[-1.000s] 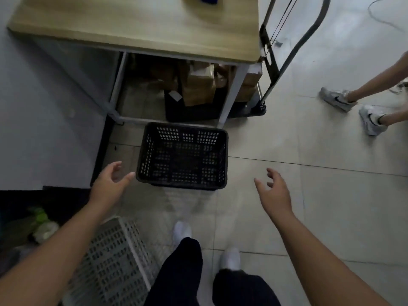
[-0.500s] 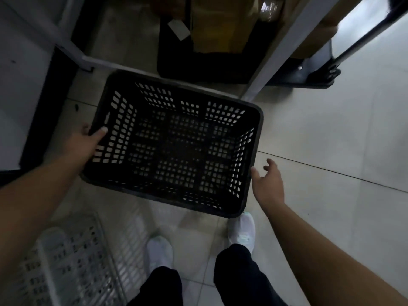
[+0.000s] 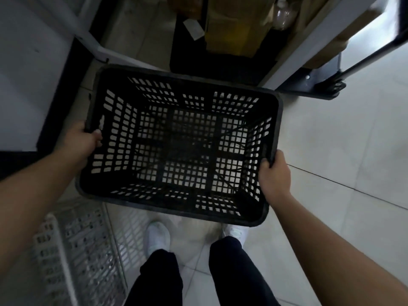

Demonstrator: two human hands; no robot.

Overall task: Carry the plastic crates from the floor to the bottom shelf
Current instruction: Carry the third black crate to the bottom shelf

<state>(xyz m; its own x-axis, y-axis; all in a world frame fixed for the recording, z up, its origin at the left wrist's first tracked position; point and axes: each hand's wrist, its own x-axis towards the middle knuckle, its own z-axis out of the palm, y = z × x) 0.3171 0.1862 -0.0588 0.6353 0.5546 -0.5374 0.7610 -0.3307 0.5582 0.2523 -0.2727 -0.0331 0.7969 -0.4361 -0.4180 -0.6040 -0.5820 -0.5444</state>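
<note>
A black plastic crate (image 3: 181, 149) with perforated walls and nothing inside fills the middle of the view, above the tiled floor. My left hand (image 3: 82, 140) grips its left rim, thumb over the edge. My right hand (image 3: 274, 173) is closed on its right rim near the front corner. A white plastic crate (image 3: 75, 250) lies on the floor at the lower left, beside my left foot. Whether the black crate touches the floor I cannot tell.
White table legs (image 3: 309, 40) and a low crossbar (image 3: 103, 51) stand just beyond the crate. Under the table sit cardboard boxes (image 3: 234, 25) on a black platform (image 3: 194, 60). A trolley base with a wheel (image 3: 326, 85) is at the upper right. My feet are below the crate.
I have bent closer to the black crate. Both hands, open a second ago, have closed on its left and right rims.
</note>
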